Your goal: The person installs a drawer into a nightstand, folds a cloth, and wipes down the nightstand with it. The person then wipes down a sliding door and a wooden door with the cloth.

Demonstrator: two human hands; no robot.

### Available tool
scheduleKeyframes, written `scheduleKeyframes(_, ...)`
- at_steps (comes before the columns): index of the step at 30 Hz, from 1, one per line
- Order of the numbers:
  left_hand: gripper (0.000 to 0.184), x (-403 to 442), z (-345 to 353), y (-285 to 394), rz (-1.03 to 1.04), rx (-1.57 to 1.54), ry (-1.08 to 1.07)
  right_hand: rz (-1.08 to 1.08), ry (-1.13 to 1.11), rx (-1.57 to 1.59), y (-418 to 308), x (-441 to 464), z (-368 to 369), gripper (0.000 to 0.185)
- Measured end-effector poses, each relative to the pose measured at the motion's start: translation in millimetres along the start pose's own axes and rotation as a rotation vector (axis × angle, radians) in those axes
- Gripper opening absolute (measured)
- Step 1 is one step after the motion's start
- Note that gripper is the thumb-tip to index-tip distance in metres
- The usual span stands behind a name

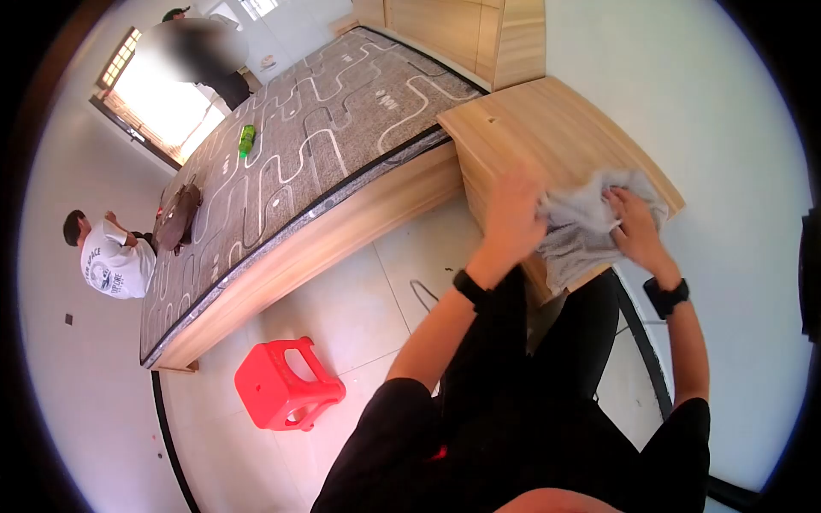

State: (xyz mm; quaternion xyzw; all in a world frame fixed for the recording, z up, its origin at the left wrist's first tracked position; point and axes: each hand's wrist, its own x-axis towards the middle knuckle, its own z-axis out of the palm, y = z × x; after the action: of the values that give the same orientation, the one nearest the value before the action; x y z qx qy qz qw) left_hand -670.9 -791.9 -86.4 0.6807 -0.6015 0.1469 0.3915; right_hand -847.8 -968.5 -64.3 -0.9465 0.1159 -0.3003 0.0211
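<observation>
A grey cloth [586, 224] lies bunched over the near end of a light wooden bedside cabinet [534, 124], and part of it hangs down over the front edge. My right hand [637, 227] grips the cloth's right side, fingers curled into the folds. At its left edge is my left hand [516, 214], smeared by motion, with the fingers closed on the cloth's border. Both wrists wear dark bands.
A bed with a grey patterned mattress [299, 145] stands to the left, a green bottle [246, 140] and a brown bag [178, 218] on it. A red stool [286, 385] is on the tiled floor. One person [111, 256] sits at the bed's far side; another [209, 60] stands near the window.
</observation>
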Motion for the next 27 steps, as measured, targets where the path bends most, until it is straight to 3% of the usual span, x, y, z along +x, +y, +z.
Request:
scheduleKeyframes(4, 0.037, -12, 19, -3, -0.078, -0.118, 0.204, 0.095, -0.061, 0.139, 5, 1, 9, 0.048)
scheduleKeyframes(9, 0.024, -13, 37, -14, -0.004, -0.243, 0.434, 0.134, -0.012, 0.138, 3, 4, 7, 0.047)
scheduleKeyframes(13, 0.024, -14, 38, -18, 0.014, -0.247, 0.461, 0.270, -0.036, 0.232, -6, 5, 5, 0.049)
scheduleKeyframes(24, 0.024, -18, 44, -21, 0.012, -0.288, 0.494, 0.360, -0.003, 0.199, -13, 2, 8, 0.050)
scheduleKeyframes(27, 0.024, -18, 44, -20, 0.004, -0.301, 0.489, 0.339, 0.153, 0.073, -16, 1, 8, 0.056)
